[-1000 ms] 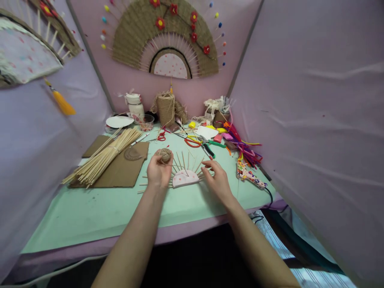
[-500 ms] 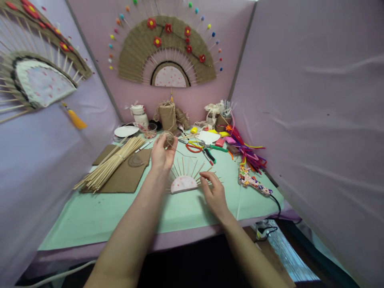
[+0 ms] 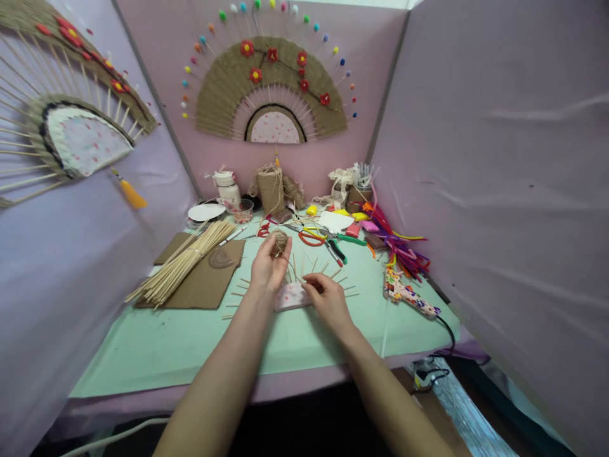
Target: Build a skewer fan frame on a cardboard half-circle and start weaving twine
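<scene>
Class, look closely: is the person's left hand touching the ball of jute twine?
Touching. The head view shows the left hand raised above the half-made stick fan, its fingers closed around the ball of jute twine with no gap.

The left hand (image 3: 269, 270) holds a small ball of jute twine (image 3: 280, 241) raised at its fingertips. Just right of it, the right hand (image 3: 328, 299) rests on a half-made stick fan (image 3: 292, 293), perhaps pinching a strand. A bundle of skewers (image 3: 188, 261) lies left of both hands.
</scene>
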Demonstrator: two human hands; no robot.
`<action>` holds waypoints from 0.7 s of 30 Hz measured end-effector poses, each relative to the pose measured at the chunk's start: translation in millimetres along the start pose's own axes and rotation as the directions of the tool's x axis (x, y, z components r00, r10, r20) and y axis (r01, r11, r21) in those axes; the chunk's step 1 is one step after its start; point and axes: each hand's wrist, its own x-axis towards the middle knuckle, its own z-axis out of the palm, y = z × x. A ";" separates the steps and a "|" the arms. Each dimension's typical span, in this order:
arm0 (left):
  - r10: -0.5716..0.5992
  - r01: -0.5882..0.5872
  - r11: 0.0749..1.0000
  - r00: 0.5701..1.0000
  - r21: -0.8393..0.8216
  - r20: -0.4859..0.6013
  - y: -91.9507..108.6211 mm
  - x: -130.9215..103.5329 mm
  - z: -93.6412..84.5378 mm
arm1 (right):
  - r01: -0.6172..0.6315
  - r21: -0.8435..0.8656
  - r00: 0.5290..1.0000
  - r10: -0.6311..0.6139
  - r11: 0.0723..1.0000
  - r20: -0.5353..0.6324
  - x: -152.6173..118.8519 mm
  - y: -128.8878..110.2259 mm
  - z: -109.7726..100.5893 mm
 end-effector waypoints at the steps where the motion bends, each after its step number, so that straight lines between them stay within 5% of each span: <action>1: -0.005 0.005 1.000 1.000 -0.001 -0.001 0.0 0.9 -3.0 | 0.017 -0.010 1.000 -0.016 1.000 0.011 -1.4 -0.9 0.6; 8: -0.070 0.069 0.997 0.997 -0.043 -0.015 -4.8 1.3 -14.7 | 0.124 -0.079 0.986 -0.114 0.989 0.121 -5.1 -8.9 8.1; 12: -0.082 0.080 0.995 0.996 -0.056 -0.029 -4.5 2.3 -16.0 | 0.133 -0.041 0.988 -0.129 0.990 0.084 -7.0 -15.2 4.4; 16: -0.089 0.085 0.995 0.993 -0.048 -0.083 -0.2 8.3 -19.2 | 0.009 0.201 0.996 -0.028 0.980 0.089 -6.6 -26.3 -3.3; 21: -0.148 0.146 0.989 0.984 -0.020 -0.097 0.0 13.2 -26.6 | -0.169 0.564 0.985 0.126 0.808 0.116 -2.3 -40.5 -7.9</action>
